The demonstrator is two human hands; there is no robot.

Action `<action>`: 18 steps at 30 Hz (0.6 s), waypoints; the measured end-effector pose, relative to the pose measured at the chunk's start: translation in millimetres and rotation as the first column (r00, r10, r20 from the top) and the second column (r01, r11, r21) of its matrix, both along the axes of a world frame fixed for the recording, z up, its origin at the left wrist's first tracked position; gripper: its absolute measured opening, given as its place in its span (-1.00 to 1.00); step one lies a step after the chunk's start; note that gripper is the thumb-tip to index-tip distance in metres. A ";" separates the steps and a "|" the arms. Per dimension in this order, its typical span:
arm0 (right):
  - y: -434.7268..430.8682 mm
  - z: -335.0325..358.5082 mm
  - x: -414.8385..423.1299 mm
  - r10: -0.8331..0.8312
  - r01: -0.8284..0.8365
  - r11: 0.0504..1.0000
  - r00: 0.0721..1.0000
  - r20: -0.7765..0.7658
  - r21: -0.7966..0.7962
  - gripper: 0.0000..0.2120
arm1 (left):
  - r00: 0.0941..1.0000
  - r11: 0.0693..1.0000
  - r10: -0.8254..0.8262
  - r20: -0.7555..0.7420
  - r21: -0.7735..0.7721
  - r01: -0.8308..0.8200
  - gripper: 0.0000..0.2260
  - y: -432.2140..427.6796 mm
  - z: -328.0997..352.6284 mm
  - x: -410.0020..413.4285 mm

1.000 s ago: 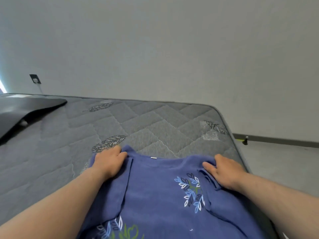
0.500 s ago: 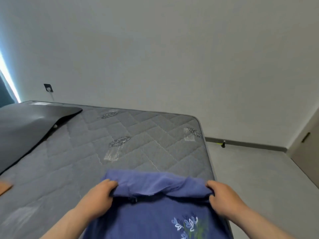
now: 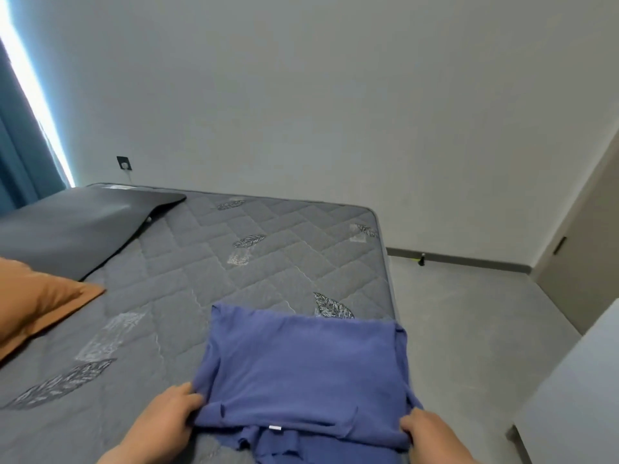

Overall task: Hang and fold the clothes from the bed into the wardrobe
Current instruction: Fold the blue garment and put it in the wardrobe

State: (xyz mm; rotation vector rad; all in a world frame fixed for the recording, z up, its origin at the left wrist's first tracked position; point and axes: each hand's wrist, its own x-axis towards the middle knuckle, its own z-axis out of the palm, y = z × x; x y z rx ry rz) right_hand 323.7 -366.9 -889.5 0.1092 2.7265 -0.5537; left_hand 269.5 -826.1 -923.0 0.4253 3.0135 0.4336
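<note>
Checking progress: where's the blue shirt? (A)

On the mattress, by its right edge, doubled over with the neck label at the near side. Left hand and right hand each grip a near corner of the folded layer. (B)

How much is left? (A)

Most of it, judging by this. Fold looks about half done, and nothing is hung. Orange item lies at far left, possibly another garment. No wardrobe identifiable, only a door at right. (B)
</note>
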 end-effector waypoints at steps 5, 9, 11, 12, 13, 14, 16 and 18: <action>-0.4 12.4 20.8 -0.222 0.219 0.973 0.975 -0.030 -0.071 -0.79 | 0.992 0.986 0.120 -0.027 -0.116 -0.123 -0.81 24.8 26.7 18.3; -0.9 21.0 12.7 -0.465 0.440 0.857 0.884 -0.037 -0.267 -0.54 | 0.978 0.994 0.098 -0.185 -0.035 -0.106 -0.55 74.0 27.3 12.8; -9.6 15.3 4.4 -0.479 0.454 0.819 0.878 0.020 -0.351 -0.49 | 0.992 0.993 0.021 -0.127 -0.117 -0.036 -0.44 113.7 17.0 14.8; -17.3 15.8 2.0 -0.454 0.436 0.842 0.891 0.017 -0.317 -0.56 | 0.995 0.982 -0.039 -0.093 -0.187 0.021 -0.46 132.0 2.6 14.0; -19.8 12.8 -0.2 -0.433 0.415 0.866 0.901 -0.004 -0.278 -0.61 | 0.995 0.966 -0.092 -0.047 -0.245 0.078 -0.51 144.9 -15.4 20.9; -23.7 11.5 -1.1 -0.430 0.421 0.888 0.903 -0.014 -0.184 -0.65 | 0.990 0.957 -0.125 -0.071 -0.270 0.102 -0.57 157.1 -31.6 27.8; -31.1 6.0 -1.6 -0.429 0.428 0.903 0.902 -0.049 -0.027 -0.56 | 0.962 0.945 -0.216 -0.165 -0.283 0.164 -0.70 169.7 -58.4 42.4; -37.4 -4.0 -12.4 -0.415 0.409 0.909 0.906 -0.078 -0.082 -0.64 | 0.937 0.955 -0.219 -0.273 -0.255 0.149 -0.69 176.7 -51.4 56.3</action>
